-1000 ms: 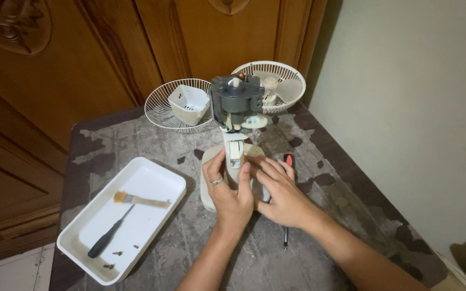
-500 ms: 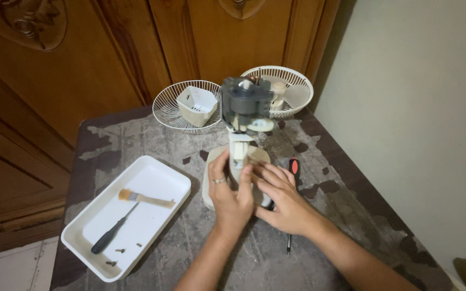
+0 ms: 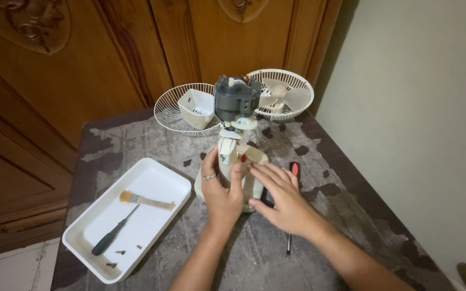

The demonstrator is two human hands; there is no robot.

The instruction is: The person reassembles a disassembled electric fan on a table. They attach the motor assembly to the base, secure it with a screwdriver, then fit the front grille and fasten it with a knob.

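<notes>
One worn, patchy grey table [image 3: 319, 253] against carved wooden doors [image 3: 82, 64], plain wall [image 3: 416, 97].

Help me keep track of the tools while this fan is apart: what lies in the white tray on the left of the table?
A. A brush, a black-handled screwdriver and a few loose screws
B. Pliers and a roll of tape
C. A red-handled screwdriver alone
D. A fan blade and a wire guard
A: the white tray holds a brush, a black-handled screwdriver and small loose screws.
</notes>
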